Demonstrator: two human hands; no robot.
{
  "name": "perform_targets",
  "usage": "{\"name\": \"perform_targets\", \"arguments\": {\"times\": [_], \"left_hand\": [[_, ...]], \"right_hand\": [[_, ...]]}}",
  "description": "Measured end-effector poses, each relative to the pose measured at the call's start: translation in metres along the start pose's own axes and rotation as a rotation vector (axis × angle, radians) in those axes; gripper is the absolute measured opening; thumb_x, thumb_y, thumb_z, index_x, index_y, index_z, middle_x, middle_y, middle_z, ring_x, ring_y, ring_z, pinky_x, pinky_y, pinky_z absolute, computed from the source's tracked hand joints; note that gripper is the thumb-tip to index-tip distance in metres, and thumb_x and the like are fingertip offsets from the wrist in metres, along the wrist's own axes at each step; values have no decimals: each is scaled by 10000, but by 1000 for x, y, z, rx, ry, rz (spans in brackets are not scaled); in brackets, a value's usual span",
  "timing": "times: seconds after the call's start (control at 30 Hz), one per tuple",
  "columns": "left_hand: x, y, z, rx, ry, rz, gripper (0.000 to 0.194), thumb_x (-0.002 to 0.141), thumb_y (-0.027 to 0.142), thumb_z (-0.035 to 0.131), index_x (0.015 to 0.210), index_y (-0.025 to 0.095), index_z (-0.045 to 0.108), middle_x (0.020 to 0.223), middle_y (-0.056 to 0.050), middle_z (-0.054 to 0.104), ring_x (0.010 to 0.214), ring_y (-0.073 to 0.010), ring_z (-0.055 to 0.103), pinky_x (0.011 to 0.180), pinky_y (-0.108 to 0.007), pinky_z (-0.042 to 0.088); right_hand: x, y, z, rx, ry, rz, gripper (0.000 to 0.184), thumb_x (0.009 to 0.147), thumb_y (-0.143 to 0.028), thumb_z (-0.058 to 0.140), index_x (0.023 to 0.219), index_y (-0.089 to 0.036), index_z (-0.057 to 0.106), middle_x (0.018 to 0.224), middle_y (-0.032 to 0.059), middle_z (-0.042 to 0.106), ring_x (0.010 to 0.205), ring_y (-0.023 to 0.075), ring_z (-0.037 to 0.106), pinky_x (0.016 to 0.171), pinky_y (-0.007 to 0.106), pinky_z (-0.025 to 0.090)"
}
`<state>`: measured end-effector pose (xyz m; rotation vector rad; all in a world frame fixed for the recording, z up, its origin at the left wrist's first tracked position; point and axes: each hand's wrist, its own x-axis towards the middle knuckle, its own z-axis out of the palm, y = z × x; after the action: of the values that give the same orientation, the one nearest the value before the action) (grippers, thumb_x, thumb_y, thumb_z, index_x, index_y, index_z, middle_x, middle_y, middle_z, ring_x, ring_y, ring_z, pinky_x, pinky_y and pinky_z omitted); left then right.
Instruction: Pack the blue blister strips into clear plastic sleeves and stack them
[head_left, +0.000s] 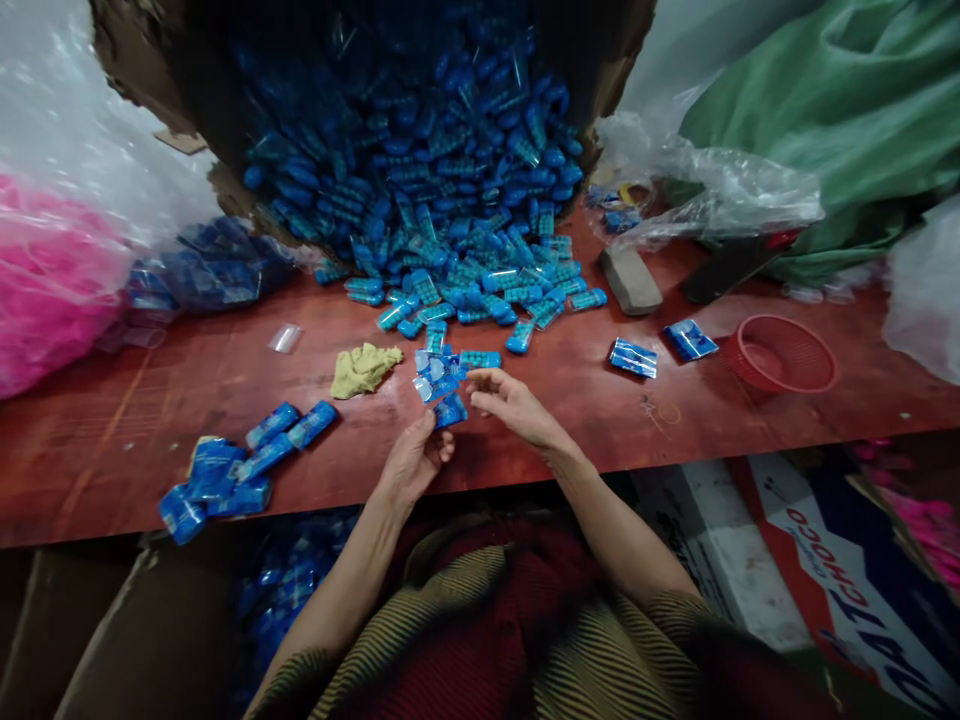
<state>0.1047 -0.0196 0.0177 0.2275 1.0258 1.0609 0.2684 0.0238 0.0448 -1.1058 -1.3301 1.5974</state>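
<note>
Striped sleeves — yellowish-and-dark, seemingly.

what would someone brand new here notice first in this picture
Probably the big heap of small blue-capped containers spilling from a torn cardboard box at the top centre onto the red table. The bright pink bundle at the left edge and the green cloth at the upper right also stand out. Below the heap, the left hand holds a blue packet, with the right hand close by.
</note>
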Motion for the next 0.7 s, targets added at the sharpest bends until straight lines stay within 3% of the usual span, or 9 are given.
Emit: {"name": "perform_targets", "arguments": {"times": [0.2, 0.3, 0.4, 0.6, 0.7], "left_hand": [[0, -1, 2, 61, -101, 54, 325, 648, 395, 754, 747, 125, 602, 530, -17, 606, 441, -96, 543, 380, -169, 394], [-1, 0, 3, 151, -153, 85, 387, 604, 436, 772, 735, 105, 620, 544, -27, 615, 441, -95, 538, 389, -178, 395], [-1, 0, 3, 223, -111, 109, 388, 546, 405, 810, 696, 105, 615, 537, -16, 611, 435, -95, 537, 400, -183, 403], [3, -7, 4, 96, -24, 91, 327, 535, 320, 815, 658, 111, 595, 548, -1, 599, 454, -87, 533, 420, -185, 407], [5, -10, 5, 72, -15, 74, 302, 570, 317, 797, 652, 112, 591, 532, -4, 589, 457, -88, 532, 422, -184, 407]], "right_hand": [[-10, -2, 6, 114, -42, 37, 367, 690, -153, 595, 1048, -200, 524, 899, -6, 572, 851, 110, 549, 823, 282, 444], [-9, 0, 7, 83, -54, 20, 417, 688, -130, 561, 1095, -197, 500, 863, -17, 559, 784, 99, 539, 762, 265, 450], [-9, 7, 9, -7, -69, -25, 463, 697, -122, 521, 1154, -189, 483, 778, -36, 547, 675, 90, 502, 664, 243, 435], [-15, 24, 23, -222, 239, -151, 449, 731, -119, 427, 1161, -194, 532, 656, -53, 448, 571, 94, 422, 579, 234, 384], [-15, 26, 24, -231, 226, -157, 448, 752, -134, 422, 1184, -196, 520, 673, -42, 464, 591, 101, 440, 604, 241, 400]]}}
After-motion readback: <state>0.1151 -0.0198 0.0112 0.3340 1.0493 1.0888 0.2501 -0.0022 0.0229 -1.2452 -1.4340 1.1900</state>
